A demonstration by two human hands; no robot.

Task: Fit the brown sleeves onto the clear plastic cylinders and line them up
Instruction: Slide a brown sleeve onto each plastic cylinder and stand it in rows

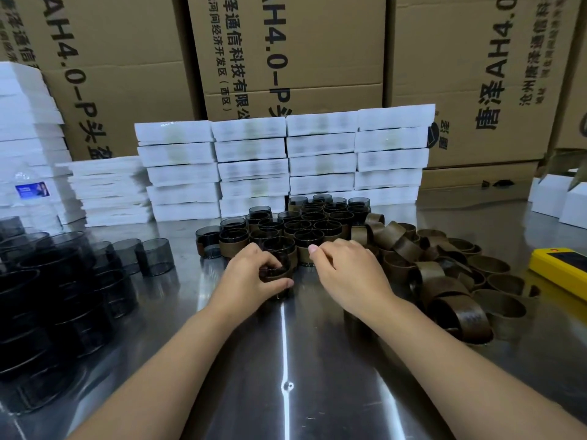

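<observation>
Head view.
A: Why does the left hand (254, 276) wrap its fingers round that clear cylinder (282, 290)?
B: I think to hold it steady while its brown sleeve (275, 277) slides on. The right hand (346, 271) bends its fingers loosely, gripping nothing I can see.
A: How many are done?
B: Over twenty finished cylinders (305, 227) stand just past the fingertips. Spare sleeves (444, 281) heap right, bare cylinders (63, 281) left; too many to count.

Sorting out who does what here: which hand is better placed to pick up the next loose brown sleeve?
Right, probably. The right hand seems to hold nothing and lies beside the pile of loose brown sleeves, while the left hand has its grip on a sleeved cylinder, farther from that pile.
</observation>
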